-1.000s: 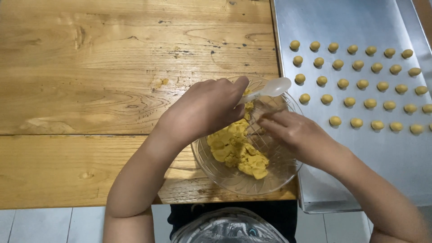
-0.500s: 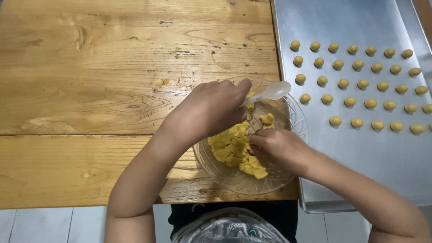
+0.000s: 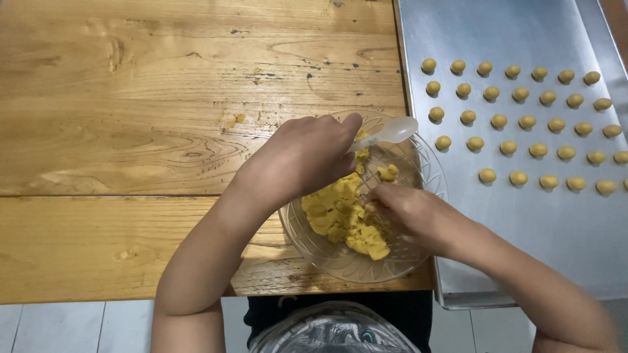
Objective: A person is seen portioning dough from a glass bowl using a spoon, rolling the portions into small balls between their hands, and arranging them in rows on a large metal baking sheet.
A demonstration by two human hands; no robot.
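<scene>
Standing over the bare plank wooden table (image 3: 163,117), the left hand (image 3: 301,160) grips a white plastic spoon (image 3: 386,133) above the clear ribbed glass bowl (image 3: 428,173). The right hand (image 3: 409,212) pinches into the lumpy yellow dough (image 3: 337,216), a fair heap left. Four rows of small round dough balls (image 3: 523,121) already fill part of the steel baking tray (image 3: 523,222).

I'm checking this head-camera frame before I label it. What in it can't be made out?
Head view only:
- Right hand fingertips: buried in the yellow dough, so the pinch is hidden.
- Left hand covers the white spoon handle; the grip is unseen.
- Glass bowl: near wall behind both hands.
- Metal tray and its dough balls: cut off at the right edge.
</scene>
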